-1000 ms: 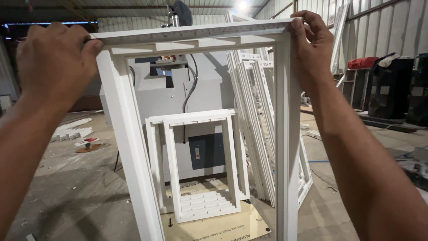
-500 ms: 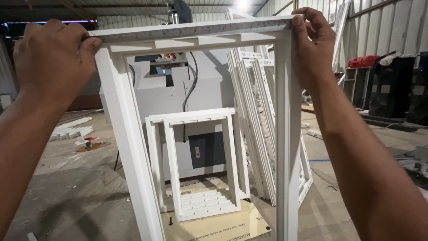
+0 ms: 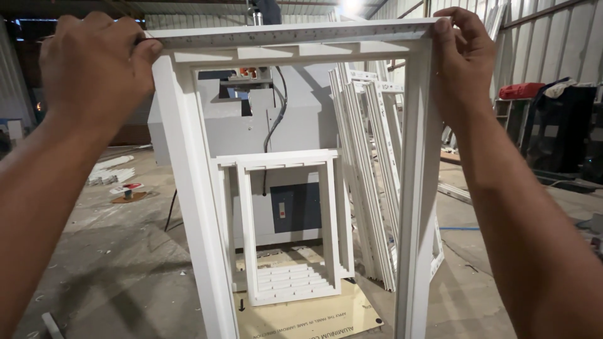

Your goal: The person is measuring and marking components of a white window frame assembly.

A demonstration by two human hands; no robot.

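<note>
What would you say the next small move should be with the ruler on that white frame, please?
Probably read the ruler at the right corner. It already lies flat along the top bar of the white frame, the left hand pinning one end and the right hand pinching the other at the frame's outer edge.

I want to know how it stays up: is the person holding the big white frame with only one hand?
No, the left hand and the right hand each grip a top corner of the white frame.

Smooth white plastic frame (image 3: 418,188); matt metal ruler (image 3: 289,34).
</note>
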